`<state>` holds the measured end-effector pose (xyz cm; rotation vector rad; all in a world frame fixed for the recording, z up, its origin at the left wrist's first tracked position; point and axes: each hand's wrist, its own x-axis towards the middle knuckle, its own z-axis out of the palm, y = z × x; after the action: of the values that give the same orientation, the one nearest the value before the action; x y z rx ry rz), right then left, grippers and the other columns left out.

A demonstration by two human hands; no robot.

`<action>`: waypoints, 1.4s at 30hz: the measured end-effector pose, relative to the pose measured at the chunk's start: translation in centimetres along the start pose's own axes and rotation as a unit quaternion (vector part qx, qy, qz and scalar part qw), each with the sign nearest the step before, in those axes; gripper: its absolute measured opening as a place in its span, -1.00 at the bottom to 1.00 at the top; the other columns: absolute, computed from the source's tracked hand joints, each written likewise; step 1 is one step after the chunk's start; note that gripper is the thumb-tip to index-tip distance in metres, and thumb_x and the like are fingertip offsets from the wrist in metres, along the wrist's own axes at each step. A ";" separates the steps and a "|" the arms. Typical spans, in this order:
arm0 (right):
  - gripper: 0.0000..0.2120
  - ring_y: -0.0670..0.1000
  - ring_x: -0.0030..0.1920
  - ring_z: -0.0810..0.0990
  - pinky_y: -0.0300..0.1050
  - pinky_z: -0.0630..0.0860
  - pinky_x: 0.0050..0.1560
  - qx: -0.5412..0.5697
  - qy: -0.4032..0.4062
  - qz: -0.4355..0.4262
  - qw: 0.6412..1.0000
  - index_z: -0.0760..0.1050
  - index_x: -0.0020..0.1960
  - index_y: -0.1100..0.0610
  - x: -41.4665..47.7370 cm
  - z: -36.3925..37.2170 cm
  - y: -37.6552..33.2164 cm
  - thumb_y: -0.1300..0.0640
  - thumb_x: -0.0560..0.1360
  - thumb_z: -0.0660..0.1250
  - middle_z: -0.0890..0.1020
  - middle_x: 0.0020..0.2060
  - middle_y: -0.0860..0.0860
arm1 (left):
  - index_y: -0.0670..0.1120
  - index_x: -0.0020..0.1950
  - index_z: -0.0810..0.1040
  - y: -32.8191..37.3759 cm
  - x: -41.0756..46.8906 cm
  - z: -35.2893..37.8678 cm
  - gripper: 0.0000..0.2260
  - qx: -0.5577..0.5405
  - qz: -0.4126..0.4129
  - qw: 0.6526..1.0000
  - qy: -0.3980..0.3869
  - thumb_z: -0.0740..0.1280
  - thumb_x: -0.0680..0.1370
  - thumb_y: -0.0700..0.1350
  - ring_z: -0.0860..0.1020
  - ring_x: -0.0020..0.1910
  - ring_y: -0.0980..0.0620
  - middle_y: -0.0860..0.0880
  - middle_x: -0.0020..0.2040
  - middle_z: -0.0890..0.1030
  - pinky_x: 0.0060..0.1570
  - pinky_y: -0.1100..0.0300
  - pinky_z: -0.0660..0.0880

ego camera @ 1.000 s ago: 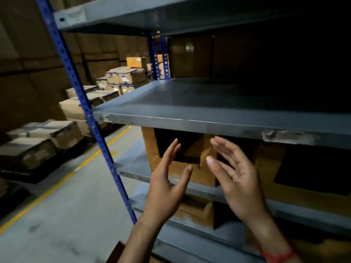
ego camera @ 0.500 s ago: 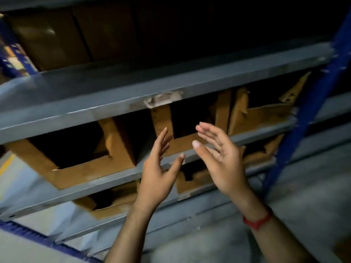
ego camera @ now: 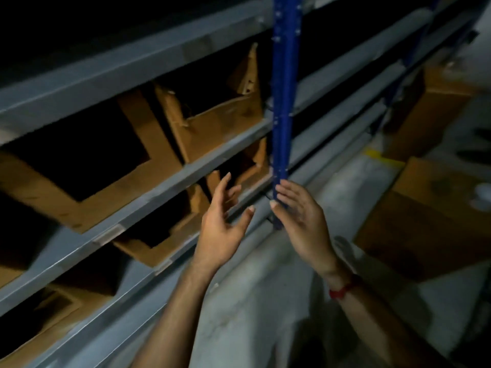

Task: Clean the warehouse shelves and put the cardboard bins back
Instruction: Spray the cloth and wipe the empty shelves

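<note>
— What is this place, a stockroom?
— A warehouse, I'd say. Look at the long grey steel shelves, tier above tier, carried on a blue perforated upright.
— And open-fronted cardboard bins in rows on the lower tiers.
— Bare concrete floor too, with a yellow painted line, and big brown cartons standing on it near the rack. Dim light.

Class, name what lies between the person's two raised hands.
Bare gap in the head view: nothing between left hand and right hand; only the grey shelf edge shows behind.
</note>
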<state>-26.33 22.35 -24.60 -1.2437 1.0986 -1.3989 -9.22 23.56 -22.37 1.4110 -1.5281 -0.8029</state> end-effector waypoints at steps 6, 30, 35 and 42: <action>-0.57 -0.16 0.18 0.61 -0.35 0.52 0.07 0.022 0.140 0.069 0.988 0.50 0.20 -0.09 0.8 -9.6 2.7 0.33 0.48 0.45 0.62 0.14 -0.11 | 0.08 0.59 0.14 1.0 3.4 11.1 -0.28 -0.004 0.006 0.993 -0.115 0.45 0.55 -0.15 0.50 0.30 0.27 0.11 0.33 0.52 0.31 0.25 0.46; -0.60 -0.21 0.08 0.59 -0.36 0.53 0.03 -0.063 0.522 0.215 0.823 0.38 0.33 -0.02 10.3 -40.0 12.2 0.16 0.55 0.40 0.55 0.03 -0.29 | 0.03 0.60 0.12 1.5 21.4 50.5 -0.29 -0.035 -0.072 0.885 -0.458 0.43 0.56 -0.15 0.54 0.31 -0.03 0.06 0.34 0.47 0.33 0.05 0.47; -0.69 -0.14 0.02 0.62 -0.07 0.63 0.05 -0.056 0.557 0.240 0.793 0.41 0.28 -0.05 12.1 -46.8 13.8 0.11 0.57 0.37 0.58 -0.02 -0.22 | -0.02 0.60 0.16 1.7 23.2 57.3 -0.31 -0.012 -0.091 0.873 -0.479 0.43 0.56 -0.16 0.46 0.32 0.09 0.02 0.35 0.47 0.28 0.13 0.47; -0.38 0.01 0.37 0.47 0.07 0.51 0.30 -0.184 0.521 0.214 0.806 0.19 0.46 -0.18 16.6 -57.5 16.3 0.02 0.52 0.43 0.43 0.40 -0.03 | -0.04 0.57 0.25 0.5 26.1 68.4 -0.40 -0.010 -0.200 0.859 -0.470 0.41 0.58 -0.11 0.47 0.36 -0.07 -0.09 0.46 0.42 0.24 0.00 0.54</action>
<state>-83.14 5.46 -42.93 -0.2890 2.3196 -1.5350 -70.76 -9.03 -44.90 1.4026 -1.9081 -1.9712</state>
